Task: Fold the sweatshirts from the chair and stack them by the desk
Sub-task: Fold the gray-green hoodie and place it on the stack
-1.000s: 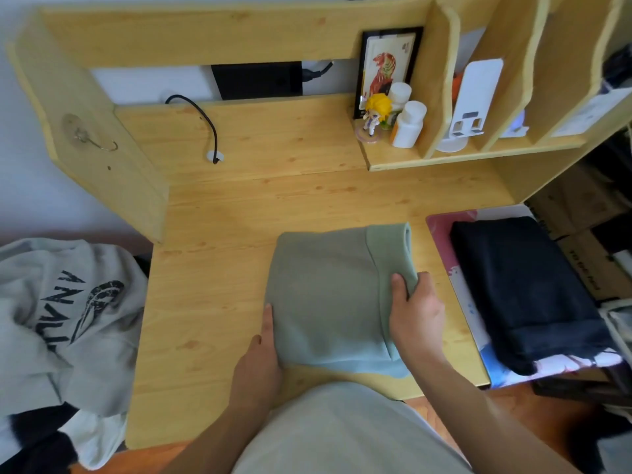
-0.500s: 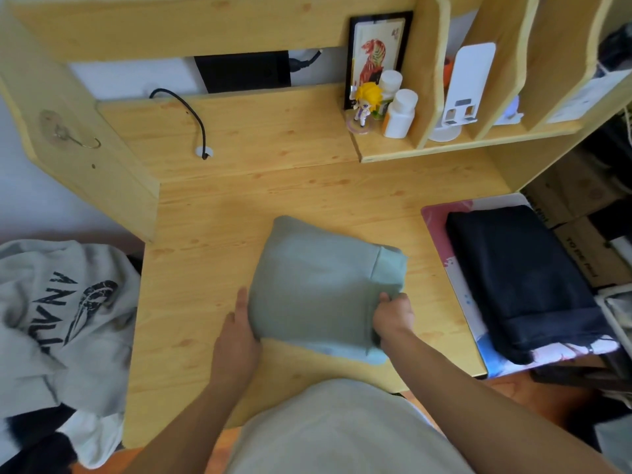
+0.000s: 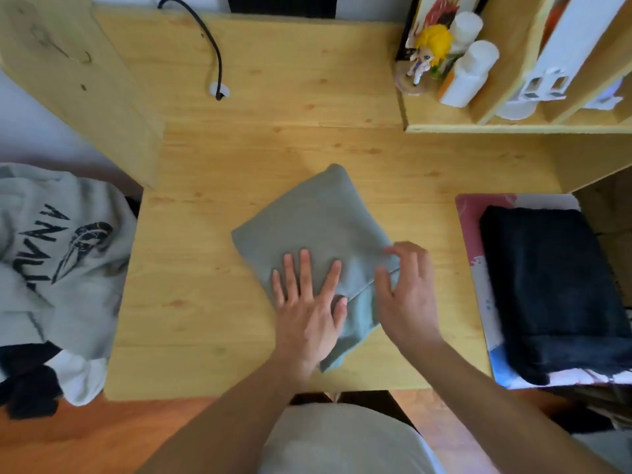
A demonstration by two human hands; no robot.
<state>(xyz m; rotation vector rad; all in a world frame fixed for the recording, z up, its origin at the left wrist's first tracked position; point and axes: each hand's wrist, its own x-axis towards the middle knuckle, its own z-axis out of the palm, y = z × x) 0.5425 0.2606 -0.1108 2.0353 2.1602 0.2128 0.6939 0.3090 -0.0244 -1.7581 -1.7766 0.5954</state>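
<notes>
Since the earlier frame the folded sage-green sweatshirt (image 3: 318, 241) has turned cornerwise on the pale wooden desk (image 3: 191, 302), the left hand (image 3: 309, 306) lying flat and open to pin it while the right hand (image 3: 405, 292), half-open just right of that palm, loosely pinches its edge to square the fold.

A sage-green sweatshirt (image 3: 318, 227) lay folded into a compact rectangle in the middle of the wooden desk (image 3: 191, 319), turned at an angle so one corner pointed away from the person. A dark navy sweatshirt (image 3: 554, 289) sat folded flat at the desk's right end. Off the left edge, a light grey sweatshirt (image 3: 58, 261) with black lettering lay unfolded in a rumpled heap.
</notes>
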